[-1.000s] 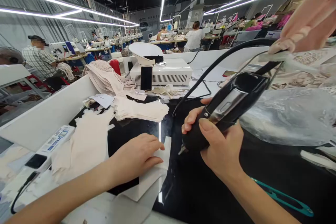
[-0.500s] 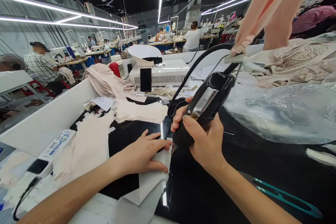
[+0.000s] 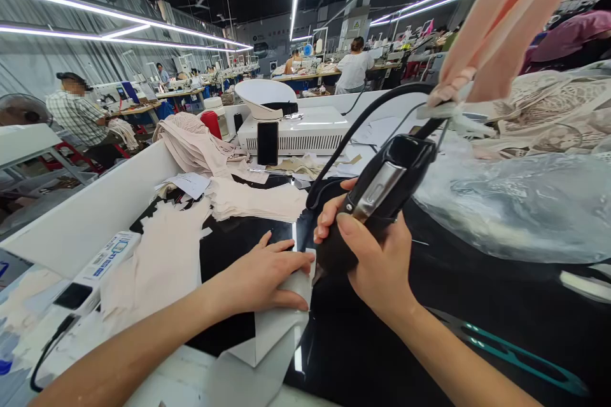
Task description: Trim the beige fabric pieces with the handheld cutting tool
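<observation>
My left hand (image 3: 274, 276) lies flat with its fingers spread, pressing a pale strip of cloth (image 3: 272, 337) against the glossy black work surface (image 3: 363, 350). The strip's near end hangs loose toward me. My right hand (image 3: 377, 261) is wrapped around a black corded hand tool (image 3: 382, 184) with a shiny metal plate on its upper side. The tool tilts, with its lower end close to the cloth's right edge; whether the two touch is hidden. From its top runs a thick black cable (image 3: 353, 124), tied to a hanging pink cloth band (image 3: 496, 32).
Stacks of cut pale cloth (image 3: 258, 199) lie left and behind. A white box (image 3: 298, 133) with a phone (image 3: 267, 143) stands at the back, a clear plastic bag (image 3: 520, 203) at right. A teal-handled tool (image 3: 525, 356) lies near my right forearm. Co-workers sit farther off.
The view has shifted slightly. Both hands, the cloth strip and the black tool hold nearly the same places relative to one another.
</observation>
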The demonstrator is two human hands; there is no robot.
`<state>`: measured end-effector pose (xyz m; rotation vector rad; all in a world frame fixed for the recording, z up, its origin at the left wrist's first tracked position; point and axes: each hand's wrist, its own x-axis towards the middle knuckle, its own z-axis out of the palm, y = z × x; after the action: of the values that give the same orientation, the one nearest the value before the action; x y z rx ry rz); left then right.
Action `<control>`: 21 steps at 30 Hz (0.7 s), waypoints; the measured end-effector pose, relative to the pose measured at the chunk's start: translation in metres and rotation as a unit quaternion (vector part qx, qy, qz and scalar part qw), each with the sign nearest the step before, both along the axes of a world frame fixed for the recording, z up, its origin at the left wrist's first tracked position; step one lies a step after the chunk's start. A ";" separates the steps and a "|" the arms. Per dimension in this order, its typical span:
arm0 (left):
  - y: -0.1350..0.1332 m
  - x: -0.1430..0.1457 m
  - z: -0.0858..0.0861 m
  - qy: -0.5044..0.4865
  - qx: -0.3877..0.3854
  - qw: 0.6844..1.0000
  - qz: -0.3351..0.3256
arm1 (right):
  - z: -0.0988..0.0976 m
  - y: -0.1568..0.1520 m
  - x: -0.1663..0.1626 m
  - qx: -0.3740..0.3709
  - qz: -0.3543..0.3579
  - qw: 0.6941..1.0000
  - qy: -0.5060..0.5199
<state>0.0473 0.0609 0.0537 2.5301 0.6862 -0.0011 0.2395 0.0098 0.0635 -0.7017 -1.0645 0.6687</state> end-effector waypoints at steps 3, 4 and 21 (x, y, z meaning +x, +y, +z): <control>0.001 0.000 -0.001 0.000 0.001 1.000 -0.003 | -0.001 -0.005 -0.003 0.001 0.008 1.000 0.003; 0.001 0.000 0.000 0.003 0.000 1.000 -0.002 | -0.001 -0.006 -0.003 0.000 0.010 1.000 0.003; 0.006 0.001 -0.004 -0.004 -0.001 1.000 -0.016 | -0.012 -0.021 -0.002 -0.065 0.022 0.997 0.017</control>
<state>0.0487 0.0666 0.0498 2.5377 0.6426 -0.0033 0.2371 -0.0111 0.0515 -0.7784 -1.0133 0.7902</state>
